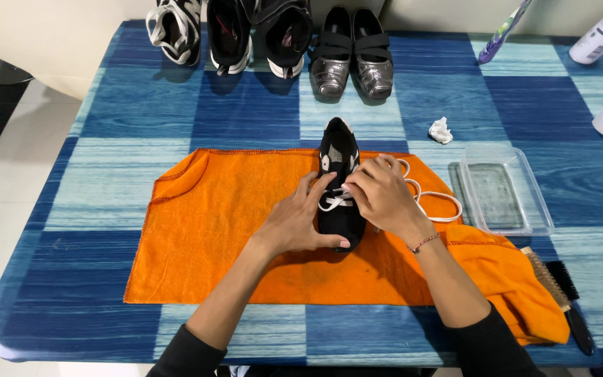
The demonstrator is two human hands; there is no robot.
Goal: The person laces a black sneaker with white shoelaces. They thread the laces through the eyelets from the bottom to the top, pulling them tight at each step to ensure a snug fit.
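Both hands are busy over a small black sneaker (338, 178) lying on an orange cloth (246, 230) in the middle of the table. Her left hand (296, 222) cups the shoe's near side, thumb by the heel, fingers curled against the upper to steady it. Across from it, the right hand (384, 194) has its fingertips drawn together on the white shoelace (334, 202) where it crosses the eyelets; loose loops of the lace trail off past the wrist onto the cloth.

By my reading the lacing is under way, and the next pull wants a firm hold on the shoe while the free end is drawn evenly through the eyelet.

Just right of the cloth sits a clear plastic tray (537, 209), shallow, with dark liquid or a dark base, I cannot tell which. A crumpled white tissue (440, 130) lies beyond it. Near the right edge rest a bristle brush (544, 278) and a black brush (572, 307). Along the far side stand grey strap shoes (353, 59) and black-and-white sneakers (235, 31), all on a blue checked tablecloth (106, 181).
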